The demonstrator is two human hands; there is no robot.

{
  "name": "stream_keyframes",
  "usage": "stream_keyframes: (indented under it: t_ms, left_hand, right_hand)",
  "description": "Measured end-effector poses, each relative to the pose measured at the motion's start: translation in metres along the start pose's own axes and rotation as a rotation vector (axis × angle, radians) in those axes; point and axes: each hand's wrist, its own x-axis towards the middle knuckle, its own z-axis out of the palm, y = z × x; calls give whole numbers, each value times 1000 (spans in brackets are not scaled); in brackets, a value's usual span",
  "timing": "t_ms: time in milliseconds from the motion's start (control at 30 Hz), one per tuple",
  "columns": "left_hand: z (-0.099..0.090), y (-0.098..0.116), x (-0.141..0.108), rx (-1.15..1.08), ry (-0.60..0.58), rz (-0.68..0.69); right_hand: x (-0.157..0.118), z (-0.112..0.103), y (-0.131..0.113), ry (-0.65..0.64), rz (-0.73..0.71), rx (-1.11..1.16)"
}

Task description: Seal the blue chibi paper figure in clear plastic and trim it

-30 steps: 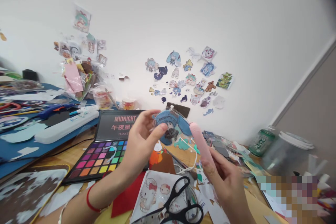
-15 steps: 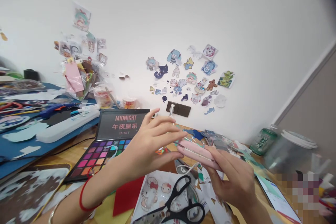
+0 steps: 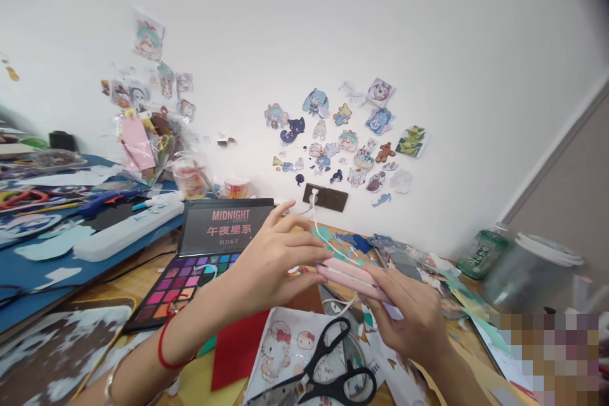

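Note:
A flat pink object (image 3: 352, 277), seen edge-on, is held over the cluttered desk. My right hand (image 3: 412, 311) grips its right end between thumb and fingers. At its left end, my left hand (image 3: 285, 260) has its fingers spread, with the thumb and a fingertip at the object's edge; a red string is on that wrist. Below the hands lie black-handled scissors (image 3: 321, 365) on a sheet with cat-character drawings (image 3: 275, 352). A white cable runs from the wall socket (image 3: 325, 197) down behind the pink object.
An open makeup palette (image 3: 166, 282) stands left of my left hand. Further left are a white power strip (image 3: 128, 228) and a blue mat (image 3: 33, 301). Paper cutouts, a green can (image 3: 483, 252) and a lidded tub (image 3: 530, 273) are at the right. Stickers cover the wall.
Both hands and the pink object have shifted slightly left in view. The object looks a little flatter, and more of the white cable shows behind it. The desk items appear shifted slightly right.

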Motion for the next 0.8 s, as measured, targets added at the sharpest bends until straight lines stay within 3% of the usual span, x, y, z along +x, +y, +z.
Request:
stream_keyframes:
  t_ms: [67, 133, 233, 267, 367, 433, 567, 800]
  left_hand:
    - [2, -5, 0, -4, 80, -90]
    - [4, -7, 1, -90, 246, -256]
    - [13, -2, 4, -466, 492, -587]
    - [17, 2, 6, -644, 500, -683]
    - [28, 14, 10, -1064, 331, -864]
    - [31, 19, 11, -1152, 273, -897]
    - [28, 23, 9, -1141, 298, -885]
    - [26, 17, 6, -1344, 340, -902]
  right_hand:
    - [-3, 8, 0, 48, 135, 76]
    - [-5, 13, -4, 83, 379, 172]
    - [0, 15, -17, 84, 798, 487]
    - [3, 14, -23, 81, 904, 630]
    - [13, 11, -43, 34, 1101, 997]
    - [19, 8, -53, -14, 1176, 1148]
    - [28, 1, -64, -81, 1250, 1292]
    - [21, 3, -57, -109, 1209, 1592]
